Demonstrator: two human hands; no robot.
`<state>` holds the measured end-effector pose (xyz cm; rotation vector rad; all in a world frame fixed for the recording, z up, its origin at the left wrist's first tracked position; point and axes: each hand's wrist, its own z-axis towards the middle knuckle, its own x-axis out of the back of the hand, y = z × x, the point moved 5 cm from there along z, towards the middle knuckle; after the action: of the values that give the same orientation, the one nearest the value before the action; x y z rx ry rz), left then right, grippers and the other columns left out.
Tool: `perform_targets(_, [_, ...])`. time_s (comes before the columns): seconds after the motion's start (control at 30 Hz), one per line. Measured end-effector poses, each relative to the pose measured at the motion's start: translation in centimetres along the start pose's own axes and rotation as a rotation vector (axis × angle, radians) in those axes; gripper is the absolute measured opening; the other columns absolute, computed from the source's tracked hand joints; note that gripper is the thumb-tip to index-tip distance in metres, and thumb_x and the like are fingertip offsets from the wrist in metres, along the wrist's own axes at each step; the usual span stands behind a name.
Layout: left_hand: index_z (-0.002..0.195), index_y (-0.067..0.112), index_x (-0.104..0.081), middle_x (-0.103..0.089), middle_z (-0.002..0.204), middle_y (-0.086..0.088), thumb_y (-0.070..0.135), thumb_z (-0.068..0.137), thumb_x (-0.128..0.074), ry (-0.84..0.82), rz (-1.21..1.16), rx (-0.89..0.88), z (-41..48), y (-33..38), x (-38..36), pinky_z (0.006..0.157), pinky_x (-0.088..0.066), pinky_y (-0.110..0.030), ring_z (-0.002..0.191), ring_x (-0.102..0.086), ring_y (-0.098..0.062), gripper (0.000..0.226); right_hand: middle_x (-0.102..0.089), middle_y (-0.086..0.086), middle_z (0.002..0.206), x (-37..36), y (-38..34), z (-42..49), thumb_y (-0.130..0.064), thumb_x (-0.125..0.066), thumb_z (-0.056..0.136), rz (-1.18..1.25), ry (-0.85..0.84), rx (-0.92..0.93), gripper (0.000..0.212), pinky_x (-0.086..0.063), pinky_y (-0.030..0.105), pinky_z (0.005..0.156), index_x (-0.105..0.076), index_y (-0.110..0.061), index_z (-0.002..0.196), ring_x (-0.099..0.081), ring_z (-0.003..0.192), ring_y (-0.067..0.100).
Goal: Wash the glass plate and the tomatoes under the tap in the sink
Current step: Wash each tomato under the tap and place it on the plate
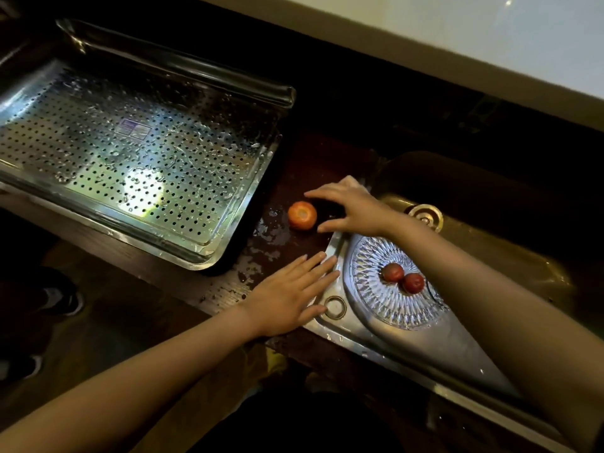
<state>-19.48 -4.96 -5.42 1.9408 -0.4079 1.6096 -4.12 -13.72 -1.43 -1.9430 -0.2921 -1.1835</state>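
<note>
Centre of the frame: right hand [351,209] is spread open over the dark wet counter [271,237], fingers splayed, reaching toward the lone orange tomato [302,215] that sits just to its left. Not touching it as far as I can tell, nothing gripped.

Left hand [294,297] lies flat and open, palm down, lower centre, fingertips on the steel sink rim [335,256]. Holding nothing, looks like bracing.

Glass plate [376,299] sits in the sink [490,256] at lower right, leaning against the near wall, with two darker red tomatoes [403,277] resting on it. Right forearm crosses above its upper edge. Drain [426,216] shows just beyond the right wrist. No tap or running water in view.

Perforated steel tray [130,148] at upper left, wet, nothing on it.

Judgement: the step is gathering, with the stray tomato going to join the others before rinsing. Next move needs the right fingers to close round the tomato, gently, since the skin and counter are wet and it can roll off toward the tray. Then carry it right, over the rim, onto the plate.
</note>
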Motion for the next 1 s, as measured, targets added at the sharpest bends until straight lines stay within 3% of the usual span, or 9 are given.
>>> perform_targets(0.17, [0.147,0.013,-0.021,-0.014,0.156,-0.007,0.045,0.096,-0.029,-0.001,-0.005,-0.006,-0.2,-0.2,-0.2,0.119,-0.007,-0.039,0.145,-0.007,-0.024,0.061,-0.049,-0.003,0.136,-1.2,-0.5,1.5,-0.037,-0.071,0.077,0.003,-0.009,0.031,0.065,-0.029,0.035,0.093,-0.045,-0.027,0.136,-0.029,0.101,0.012])
perform_targets(0.3, [0.147,0.012,-0.022,-0.014,0.156,-0.007,0.045,0.096,-0.03,0.018,-0.012,-0.014,-0.3,-0.3,-0.3,0.118,-0.006,-0.039,0.145,-0.008,-0.025,0.061,-0.054,0.001,0.13,-1.5,-0.3,1.4,-0.034,-0.072,0.077,0.08,0.056,-0.027,0.06,-0.033,0.036,0.095,-0.049,-0.022,0.131,-0.038,0.105,0.02])
perform_targets(0.47, [0.148,0.018,-0.009,0.005,0.155,0.002,0.046,0.097,-0.029,-0.014,-0.066,-0.003,-0.1,-0.6,-0.5,0.117,0.009,-0.027,0.144,0.01,-0.016,0.062,-0.055,0.003,0.128,-1.1,0.6,-1.6,-0.028,-0.074,0.076,0.225,0.225,-0.127,0.057,-0.029,0.023,0.091,-0.052,-0.018,0.128,-0.041,0.114,0.024])
perform_targets(0.53, [0.148,0.017,-0.015,-0.002,0.156,0.003,0.042,0.096,-0.036,0.008,-0.236,0.047,0.5,-0.8,0.3,0.117,0.006,-0.023,0.145,0.006,-0.013,0.061,-0.056,0.004,0.126,-0.1,1.3,-3.9,-0.026,-0.075,0.075,0.275,0.324,-0.186,0.057,-0.028,0.02,0.089,-0.053,-0.018,0.127,-0.043,0.114,0.024])
perform_targets(0.6, [0.142,0.01,-0.036,-0.033,0.15,-0.007,0.033,0.095,-0.042,0.143,-0.425,0.124,1.7,-0.8,2.3,0.116,-0.015,-0.026,0.142,-0.024,-0.02,0.052,-0.058,0.004,0.124,1.1,1.9,-6.6,-0.025,-0.076,0.075,0.28,0.412,-0.24,0.057,-0.029,0.018,0.086,-0.054,-0.017,0.126,-0.045,0.112,0.024])
perform_targets(0.7, [0.123,0.008,-0.058,-0.064,0.121,-0.013,0.024,0.094,-0.042,0.353,-0.68,0.358,5.5,-1.0,5.1,0.095,-0.041,-0.029,0.112,-0.058,-0.025,0.036,-0.058,0.001,0.121,2.7,2.5,-11.1,-0.024,-0.075,0.076,0.302,0.518,-0.31,0.053,-0.03,0.018,0.085,-0.055,-0.017,0.124,-0.044,0.11,0.021])
perform_targets(0.77, [0.123,0.008,-0.056,-0.063,0.119,-0.016,0.024,0.098,-0.038,0.272,-0.989,0.54,9.1,0.2,5.7,0.09,-0.048,-0.034,0.099,-0.061,-0.027,0.034,-0.056,-0.003,0.117,3.5,2.9,-14.4,-0.024,-0.074,0.077,0.344,0.594,-0.356,0.052,-0.033,0.016,0.085,-0.054,-0.019,0.124,-0.043,0.109,0.017])
perform_targets(0.9, [0.128,0.008,-0.046,-0.058,0.112,-0.017,0.037,0.1,-0.026,-0.06,-1.515,0.583,16.0,7.7,6.1,0.048,-0.054,-0.025,0.074,-0.061,-0.023,0.045,-0.055,-0.002,0.122,4.0,4.6,-21.0,-0.024,-0.073,0.078,0.396,0.701,-0.479,0.052,-0.037,0.014,0.088,-0.053,-0.021,0.126,-0.044,0.111,0.016])
perform_targets(1.0, [0.127,0.003,-0.045,-0.062,0.1,-0.015,0.041,0.099,-0.029,-0.233,-1.729,0.581,19.4,14.1,5.7,0.044,-0.052,-0.022,0.063,-0.063,-0.019,0.05,-0.056,0.007,0.123,3.6,6.5,-26.4,-0.016,-0.072,0.078,0.534,0.815,-0.571,0.05,-0.043,0.025,0.096,-0.054,-0.013,0.125,-0.051,0.112,0.019])
